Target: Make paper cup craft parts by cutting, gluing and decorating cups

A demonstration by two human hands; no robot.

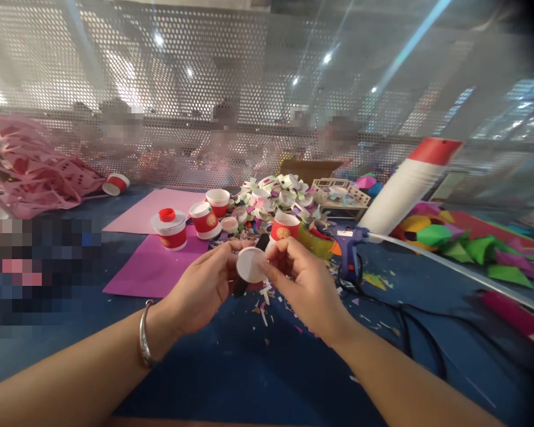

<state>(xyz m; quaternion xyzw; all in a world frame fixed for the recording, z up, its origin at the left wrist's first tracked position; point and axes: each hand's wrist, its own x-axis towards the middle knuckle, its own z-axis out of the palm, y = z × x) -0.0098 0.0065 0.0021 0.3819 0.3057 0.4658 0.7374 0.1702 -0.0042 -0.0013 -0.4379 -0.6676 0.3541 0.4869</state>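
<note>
Two hands, left hand (202,284) and right hand (300,279): we are pinching a white disc (250,264) by its edges, keeping its face clear.

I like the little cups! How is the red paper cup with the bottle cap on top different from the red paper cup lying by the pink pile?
The red paper cup with the red bottle cap stands upside down on the purple paper sheet; the red paper cup lying on its side rests on the blue table. The first carries a white disc and cap; the second shows its open white mouth. Both are red with white rims.
</note>
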